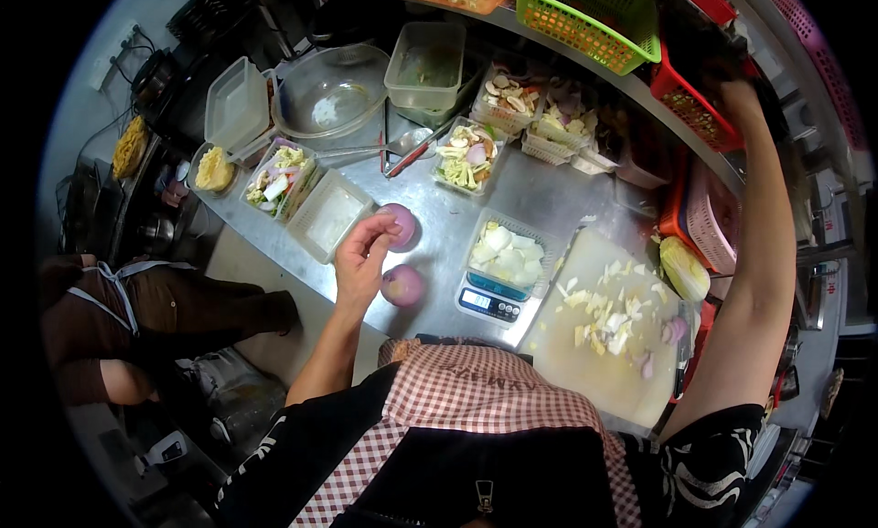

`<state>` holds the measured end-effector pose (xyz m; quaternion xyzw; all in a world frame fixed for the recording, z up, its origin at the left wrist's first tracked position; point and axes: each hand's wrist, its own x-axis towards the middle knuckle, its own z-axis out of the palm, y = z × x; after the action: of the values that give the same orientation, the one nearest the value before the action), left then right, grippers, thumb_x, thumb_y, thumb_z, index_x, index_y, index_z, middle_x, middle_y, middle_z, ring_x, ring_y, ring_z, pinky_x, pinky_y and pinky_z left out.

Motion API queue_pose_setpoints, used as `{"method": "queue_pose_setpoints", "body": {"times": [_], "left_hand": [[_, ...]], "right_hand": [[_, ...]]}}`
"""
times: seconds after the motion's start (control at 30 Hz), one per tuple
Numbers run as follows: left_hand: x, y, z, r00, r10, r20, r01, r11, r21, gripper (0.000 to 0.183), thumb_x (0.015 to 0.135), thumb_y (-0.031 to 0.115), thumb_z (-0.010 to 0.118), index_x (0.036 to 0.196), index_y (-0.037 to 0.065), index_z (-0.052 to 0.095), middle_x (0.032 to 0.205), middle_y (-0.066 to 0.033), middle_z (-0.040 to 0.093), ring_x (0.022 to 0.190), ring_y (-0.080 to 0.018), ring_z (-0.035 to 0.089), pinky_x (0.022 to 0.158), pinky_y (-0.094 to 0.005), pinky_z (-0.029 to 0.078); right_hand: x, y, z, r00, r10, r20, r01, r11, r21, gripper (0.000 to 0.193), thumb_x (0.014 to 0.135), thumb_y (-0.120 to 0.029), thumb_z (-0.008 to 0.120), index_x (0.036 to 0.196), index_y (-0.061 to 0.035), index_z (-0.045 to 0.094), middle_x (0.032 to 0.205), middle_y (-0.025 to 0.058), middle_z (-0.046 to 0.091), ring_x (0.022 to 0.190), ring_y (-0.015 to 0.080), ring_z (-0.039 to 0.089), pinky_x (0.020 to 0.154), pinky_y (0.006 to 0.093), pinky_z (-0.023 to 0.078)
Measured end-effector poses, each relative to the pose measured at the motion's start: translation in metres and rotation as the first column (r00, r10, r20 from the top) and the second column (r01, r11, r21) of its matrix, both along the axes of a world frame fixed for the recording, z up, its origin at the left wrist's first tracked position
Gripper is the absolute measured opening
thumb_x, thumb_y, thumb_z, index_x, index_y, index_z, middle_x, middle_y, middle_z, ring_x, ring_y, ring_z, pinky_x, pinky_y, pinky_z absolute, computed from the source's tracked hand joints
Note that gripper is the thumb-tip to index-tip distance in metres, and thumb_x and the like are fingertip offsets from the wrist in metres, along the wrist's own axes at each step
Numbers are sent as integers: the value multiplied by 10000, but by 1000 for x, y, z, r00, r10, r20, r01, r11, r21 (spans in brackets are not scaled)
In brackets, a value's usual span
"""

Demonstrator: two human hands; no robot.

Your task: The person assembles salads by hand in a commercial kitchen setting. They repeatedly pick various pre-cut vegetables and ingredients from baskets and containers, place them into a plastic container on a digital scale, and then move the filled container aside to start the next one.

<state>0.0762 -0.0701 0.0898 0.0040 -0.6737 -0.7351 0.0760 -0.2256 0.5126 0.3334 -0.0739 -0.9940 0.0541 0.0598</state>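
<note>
My left hand (361, 252) is raised at the left front of the steel table, thumb and fingers drawn together in a pinch. What the fingertips hold, if anything, I cannot make out. Partly behind them is a purple onion (399, 231), and a second onion (402, 286) lies nearer to me. My right arm stretches up to a red basket (688, 103) on the shelf. There my right hand (734, 91) is at the basket's far right side, its fingers hidden in shadow. A tub of white cut vegetable pieces (505, 256) stands on a digital scale (490, 304) between my arms.
Right of the scale, a cutting board (585, 373) carries chopped pale pieces. A cabbage (682, 267) lies beside it. Farther back are an empty tub (330, 215), a mixed-vegetable tub (469, 158), a large clear bowl (331, 94) and a green basket (590, 25). Another person (155, 318) stands at left.
</note>
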Motion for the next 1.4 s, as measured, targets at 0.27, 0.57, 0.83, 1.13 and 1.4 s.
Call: {"method": "queue_pose_setpoints", "body": {"times": [0.27, 0.57, 0.83, 1.13, 1.4], "left_hand": [[15, -5, 9, 999, 0, -38, 1, 1000, 19, 281, 964, -36, 533, 1229, -24, 626, 1078, -87, 698, 1008, -139, 656, 904, -269, 513], [-26, 21, 54, 973, -215, -87, 207, 974, -87, 264, 975, 8, 555, 1229, -28, 614, 1075, -88, 680, 996, -138, 639, 919, -278, 505], [-164, 75, 214, 803, -330, -497, 107, 900, -424, 257, 982, 34, 541, 1209, -26, 646, 1055, -75, 710, 1016, -141, 665, 939, -290, 526], [-390, 217, 245, 806, -580, 119, 9, -188, -982, 525, 821, 462, 694, 1212, 113, 714, 1175, -161, 711, 1085, -340, 670, 930, -442, 527], [-392, 248, 229, 543, -767, 341, 273, -223, -936, 1064, 731, 490, 811, 1581, 122, 287, 1540, -195, 441, 1376, -331, 476, 1125, -413, 389]], "right_hand": [[158, -120, 31, 916, 205, -345, -393, 636, -664, 188, 978, -103, 612, 1165, -117, 630, 973, -11, 649, 669, 31, 521, 578, 175, 432], [255, -215, -213, 808, 517, 282, -112, 606, -788, 298, 855, -83, 707, 1146, -77, 648, 1110, 85, 613, 908, 181, 644, 645, 293, 565], [298, -171, -196, 966, 240, 91, -45, 507, -861, 255, 931, -85, 617, 1179, -62, 673, 1009, 40, 638, 812, 119, 594, 688, 256, 537], [393, -122, -296, 983, 77, 167, 121, 408, -905, 256, 961, -96, 611, 1205, -54, 673, 1053, 4, 716, 855, 89, 623, 737, 242, 514], [448, -114, -333, 953, -254, 167, 190, 67, -980, 159, 981, -89, 615, 1105, -14, 679, 999, 40, 694, 828, 104, 632, 674, 248, 530]]}}
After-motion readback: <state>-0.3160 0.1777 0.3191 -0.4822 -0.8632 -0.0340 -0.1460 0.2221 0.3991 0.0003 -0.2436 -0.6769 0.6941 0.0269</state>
